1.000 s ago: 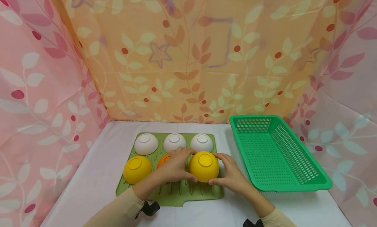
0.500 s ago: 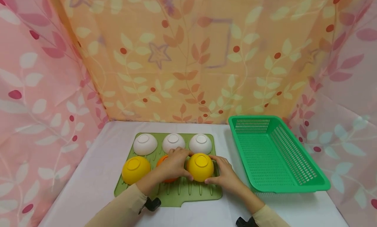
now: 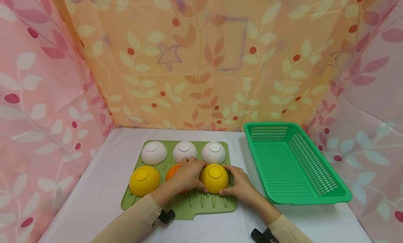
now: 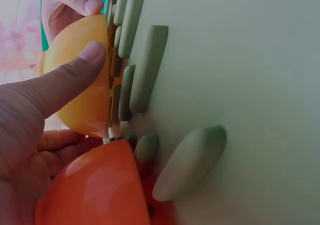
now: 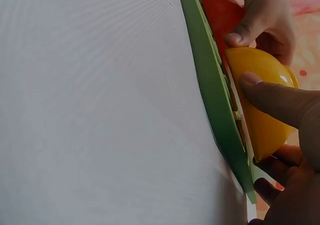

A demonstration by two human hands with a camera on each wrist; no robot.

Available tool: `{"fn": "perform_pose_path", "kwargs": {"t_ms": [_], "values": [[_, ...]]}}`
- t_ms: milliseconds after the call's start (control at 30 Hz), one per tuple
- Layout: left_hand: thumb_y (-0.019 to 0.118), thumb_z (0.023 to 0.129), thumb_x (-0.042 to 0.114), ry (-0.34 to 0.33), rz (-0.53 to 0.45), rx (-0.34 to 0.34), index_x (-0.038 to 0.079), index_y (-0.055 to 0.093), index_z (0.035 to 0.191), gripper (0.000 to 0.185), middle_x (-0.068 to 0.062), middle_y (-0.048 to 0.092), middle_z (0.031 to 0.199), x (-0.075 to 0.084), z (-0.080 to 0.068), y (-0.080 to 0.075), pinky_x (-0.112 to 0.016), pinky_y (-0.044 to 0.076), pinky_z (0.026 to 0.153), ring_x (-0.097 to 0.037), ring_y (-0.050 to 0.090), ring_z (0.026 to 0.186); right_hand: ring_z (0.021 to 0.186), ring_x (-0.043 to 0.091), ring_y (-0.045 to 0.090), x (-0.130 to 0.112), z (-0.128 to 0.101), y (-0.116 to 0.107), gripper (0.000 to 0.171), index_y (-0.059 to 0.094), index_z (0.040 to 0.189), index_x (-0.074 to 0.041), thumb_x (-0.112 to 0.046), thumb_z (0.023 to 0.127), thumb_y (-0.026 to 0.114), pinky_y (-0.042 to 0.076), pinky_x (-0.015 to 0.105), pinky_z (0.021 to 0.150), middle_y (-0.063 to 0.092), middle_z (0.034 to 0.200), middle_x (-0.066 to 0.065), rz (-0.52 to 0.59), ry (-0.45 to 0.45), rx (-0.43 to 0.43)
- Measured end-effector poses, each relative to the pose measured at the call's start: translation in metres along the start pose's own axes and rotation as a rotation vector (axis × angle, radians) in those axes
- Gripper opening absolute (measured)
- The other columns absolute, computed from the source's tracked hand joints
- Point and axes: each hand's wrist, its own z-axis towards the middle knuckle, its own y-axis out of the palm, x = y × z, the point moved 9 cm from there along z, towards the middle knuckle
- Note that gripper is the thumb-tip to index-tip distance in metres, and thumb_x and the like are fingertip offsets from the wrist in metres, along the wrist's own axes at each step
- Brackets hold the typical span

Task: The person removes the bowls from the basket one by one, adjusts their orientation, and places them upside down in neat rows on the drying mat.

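Item one, as I log it from my station: a yellow bowl (image 3: 214, 178) turned rim-down at the front right of the green drying mat (image 3: 189, 205), with my left hand (image 3: 188, 174) curled round its left flank and my right hand (image 3: 240, 181) curled round its right flank, thumbs pressed low on the near wall. Item two: an orange bowl (image 3: 172, 172) just beside it and partly under the left hand, a second yellow bowl (image 3: 144, 180) front left, three white bowls (image 3: 184, 151) along the back row, all inverted on the mat. Item three: a green basket (image 3: 292, 164) on the white table (image 3: 100, 194), near the mat's right edge.
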Motion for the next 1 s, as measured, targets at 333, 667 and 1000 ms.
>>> {"fn": "perform_pose_path", "kwargs": {"t_ms": [333,667,1000], "values": [[0.090,0.058,0.068,0.018,0.088,0.013,0.015,0.065,0.128,0.092,0.000,0.071,0.117,0.002,0.002,0.001,-0.042,0.032,0.086,-0.019,0.052,0.103,0.141,0.033,0.040,0.002,0.004,0.001,0.100,0.051,0.148,-0.010,-0.036,0.063,0.099,0.022,0.061,0.116,0.055,0.145,0.010,-0.055,-0.006,0.001],[0.090,0.061,0.065,0.019,0.064,-0.008,0.014,0.064,0.128,0.088,-0.001,0.070,0.118,0.005,-0.003,0.001,-0.042,0.033,0.085,-0.021,0.051,0.105,0.142,0.035,0.039,0.001,0.000,0.005,0.101,0.049,0.149,-0.008,-0.033,0.065,0.098,0.020,0.061,0.116,0.053,0.147,0.012,-0.056,-0.010,-0.023],[0.088,0.066,0.064,0.007,0.026,-0.018,0.012,0.062,0.138,0.093,0.000,0.070,0.123,0.002,-0.007,0.000,-0.042,0.034,0.088,-0.019,0.053,0.108,0.144,0.037,0.036,-0.009,-0.006,0.005,0.101,0.044,0.152,-0.004,-0.031,0.070,0.096,0.021,0.062,0.117,0.047,0.153,0.015,-0.060,-0.048,-0.021]]}}
